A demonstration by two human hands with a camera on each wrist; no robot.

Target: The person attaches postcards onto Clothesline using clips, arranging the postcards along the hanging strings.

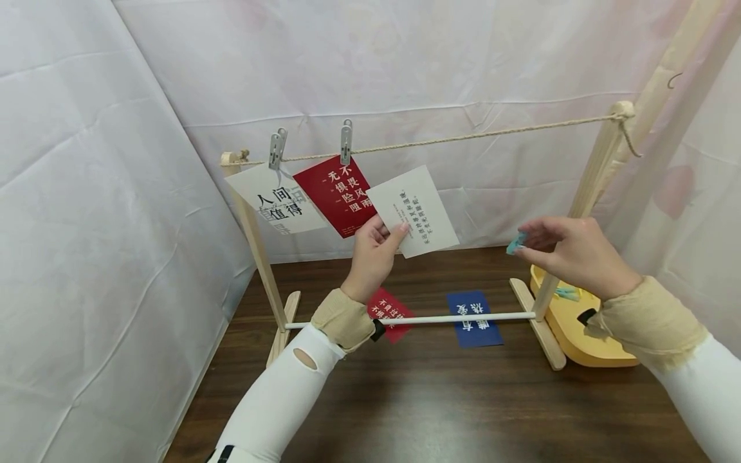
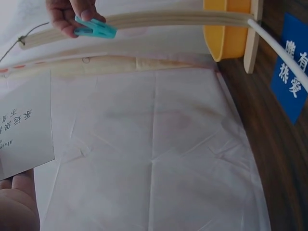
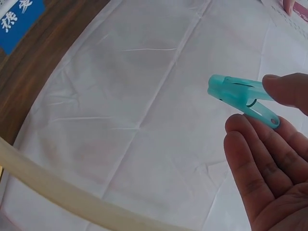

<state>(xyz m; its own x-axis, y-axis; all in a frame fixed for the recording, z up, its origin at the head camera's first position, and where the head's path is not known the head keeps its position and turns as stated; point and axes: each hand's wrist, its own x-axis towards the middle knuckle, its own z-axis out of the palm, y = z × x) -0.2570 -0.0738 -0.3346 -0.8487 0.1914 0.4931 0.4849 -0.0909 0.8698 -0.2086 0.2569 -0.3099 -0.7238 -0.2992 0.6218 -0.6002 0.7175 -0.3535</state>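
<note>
Between thumb and fingers, my left hand (image 1: pixel 375 256) pinches the lower left edge of a white printed card (image 1: pixel 418 212), held tilted just below the rope (image 1: pixel 463 137). My right hand (image 1: pixel 573 251), near the right post, holds a teal clothespin (image 3: pixel 240 91) by its handles, thumb on one side and fingertips on the other. To the left, a red card (image 1: pixel 336 196) hangs from the rope under a grey clothespin (image 1: pixel 346 143). Beside it a white card (image 1: pixel 278 199) with large black characters hangs under another grey clothespin (image 1: pixel 276 149).
A wooden frame with a right post (image 1: pixel 596 167) and a white lower bar (image 1: pixel 428 319) stands on the dark table (image 1: pixel 440 405). Another red card (image 1: pixel 390 314) and a blue card (image 1: pixel 475 318) lie there. A yellow tray (image 1: pixel 596 341) with teal clothespins (image 1: pixel 567 294) sits at right.
</note>
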